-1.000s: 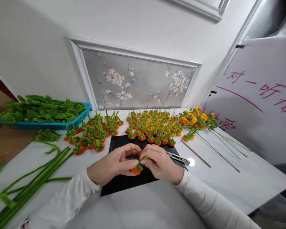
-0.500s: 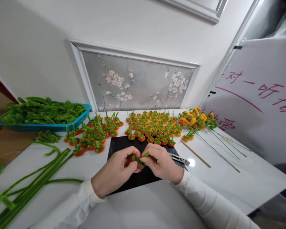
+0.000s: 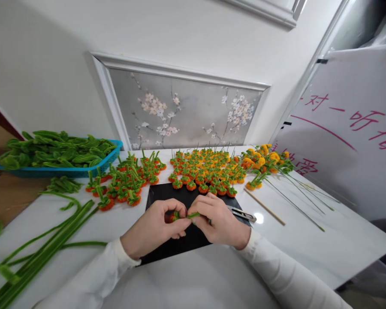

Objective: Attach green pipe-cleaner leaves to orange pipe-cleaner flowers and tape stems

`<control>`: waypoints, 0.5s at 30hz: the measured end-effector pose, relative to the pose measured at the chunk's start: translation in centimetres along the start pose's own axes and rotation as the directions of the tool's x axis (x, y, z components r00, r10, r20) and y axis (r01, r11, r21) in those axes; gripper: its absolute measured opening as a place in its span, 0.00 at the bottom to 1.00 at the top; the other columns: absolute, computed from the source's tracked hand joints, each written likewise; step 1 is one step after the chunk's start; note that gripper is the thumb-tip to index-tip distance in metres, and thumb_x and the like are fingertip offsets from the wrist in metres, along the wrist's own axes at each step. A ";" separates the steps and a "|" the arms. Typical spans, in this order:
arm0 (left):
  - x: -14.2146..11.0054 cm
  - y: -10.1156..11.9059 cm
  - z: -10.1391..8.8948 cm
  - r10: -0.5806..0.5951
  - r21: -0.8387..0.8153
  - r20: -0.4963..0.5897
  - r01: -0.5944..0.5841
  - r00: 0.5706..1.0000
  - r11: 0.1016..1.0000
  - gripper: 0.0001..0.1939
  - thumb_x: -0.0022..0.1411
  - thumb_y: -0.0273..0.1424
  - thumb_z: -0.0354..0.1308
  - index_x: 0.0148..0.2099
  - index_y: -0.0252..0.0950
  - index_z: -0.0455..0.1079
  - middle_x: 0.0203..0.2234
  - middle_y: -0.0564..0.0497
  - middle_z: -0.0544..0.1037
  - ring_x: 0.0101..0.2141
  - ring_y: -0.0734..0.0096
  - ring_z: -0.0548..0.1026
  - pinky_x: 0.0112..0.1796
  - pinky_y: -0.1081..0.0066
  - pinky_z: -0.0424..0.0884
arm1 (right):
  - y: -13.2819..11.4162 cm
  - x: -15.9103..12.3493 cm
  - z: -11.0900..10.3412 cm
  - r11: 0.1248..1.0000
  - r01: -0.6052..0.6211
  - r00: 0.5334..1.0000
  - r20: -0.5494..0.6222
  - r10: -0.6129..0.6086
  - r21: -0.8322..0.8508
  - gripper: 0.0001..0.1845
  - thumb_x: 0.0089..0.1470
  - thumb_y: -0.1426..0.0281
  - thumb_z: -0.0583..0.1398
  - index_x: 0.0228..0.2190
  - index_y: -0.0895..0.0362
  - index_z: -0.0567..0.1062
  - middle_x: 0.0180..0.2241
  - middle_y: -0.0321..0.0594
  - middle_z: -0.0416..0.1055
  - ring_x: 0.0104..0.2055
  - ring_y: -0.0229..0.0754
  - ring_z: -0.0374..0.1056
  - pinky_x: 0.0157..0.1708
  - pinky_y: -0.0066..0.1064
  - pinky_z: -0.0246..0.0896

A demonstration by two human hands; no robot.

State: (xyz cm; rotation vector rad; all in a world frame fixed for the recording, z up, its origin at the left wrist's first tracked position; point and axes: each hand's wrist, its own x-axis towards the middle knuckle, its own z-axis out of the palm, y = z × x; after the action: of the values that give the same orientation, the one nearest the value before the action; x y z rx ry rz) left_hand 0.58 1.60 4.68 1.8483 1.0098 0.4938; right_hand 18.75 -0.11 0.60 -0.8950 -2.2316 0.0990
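Note:
Above a black mat (image 3: 170,251), my left hand (image 3: 156,227) is closed around a small orange pipe-cleaner flower (image 3: 173,216), most of it hidden by the fingers. My right hand (image 3: 217,221) pinches a short green pipe-cleaner stem (image 3: 194,215) that sticks out from the flower's green part. The two hands' fingertips nearly meet. Just beyond them stand rows of orange and yellow flowers (image 3: 203,171) with green tops and thin upright stems. Left of the mat is another group of orange flowers (image 3: 125,180) with thicker green stems.
A blue basket (image 3: 67,171) of green leaves is at the back left. Long green pipe cleaners (image 3: 48,253) lie at the left. To the right are a utility knife (image 3: 242,213), a wooden stick (image 3: 265,207), and yellow-orange flowers (image 3: 260,161) with long stems on the white table (image 3: 334,253).
My left hand has shifted slightly left with the flower. The green stem between the hands now lies more level, and my right fingers have moved along it.

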 end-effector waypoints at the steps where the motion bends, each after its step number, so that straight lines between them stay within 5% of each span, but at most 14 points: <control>1: 0.0 -0.1 0.0 0.040 0.061 -0.026 -0.038 0.999 0.997 0.07 0.51 0.32 0.57 0.27 0.35 0.64 0.25 0.54 0.70 0.24 0.75 0.68 0.26 0.74 0.65 | 0.0 0.0 0.1 1.000 0.004 1.000 0.011 -0.003 -0.008 0.05 0.55 0.76 0.52 0.32 0.57 0.68 0.30 0.37 0.67 0.31 0.34 0.62 0.32 0.29 0.49; 4: 0.1 -0.3 0.0 0.131 0.164 -0.066 -0.118 0.989 0.979 0.06 0.49 0.28 0.58 0.23 0.34 0.65 0.30 0.53 0.71 0.27 0.75 0.67 0.29 0.74 0.65 | -0.1 -0.1 0.3 1.000 0.023 1.000 0.017 -0.022 -0.021 0.05 0.55 0.75 0.52 0.31 0.57 0.68 0.30 0.36 0.68 0.31 0.34 0.62 0.32 0.29 0.48; 9: 0.1 -0.6 -0.1 0.067 0.031 -0.018 -0.066 0.998 0.997 0.05 0.48 0.26 0.58 0.21 0.33 0.69 0.32 0.53 0.69 0.24 0.78 0.68 0.27 0.75 0.67 | 0.0 0.0 0.3 0.998 0.057 0.998 0.005 -0.057 -0.023 0.07 0.59 0.73 0.50 0.34 0.56 0.69 0.31 0.36 0.70 0.32 0.33 0.63 0.34 0.30 0.48; 15: 0.1 -0.5 -0.3 0.096 0.154 0.020 -0.097 0.995 0.983 0.07 0.49 0.28 0.57 0.21 0.35 0.71 0.32 0.52 0.71 0.30 0.72 0.71 0.32 0.73 0.68 | 0.5 -0.3 0.6 0.994 0.101 0.994 0.055 -0.099 -0.033 0.09 0.59 0.75 0.50 0.33 0.56 0.69 0.31 0.36 0.69 0.35 0.33 0.64 0.37 0.30 0.48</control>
State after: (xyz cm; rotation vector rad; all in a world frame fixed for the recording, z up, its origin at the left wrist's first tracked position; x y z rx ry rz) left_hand 0.21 1.91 4.34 2.0437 0.9767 0.4718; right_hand 18.83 0.19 -0.18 -0.8061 -2.3303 0.0366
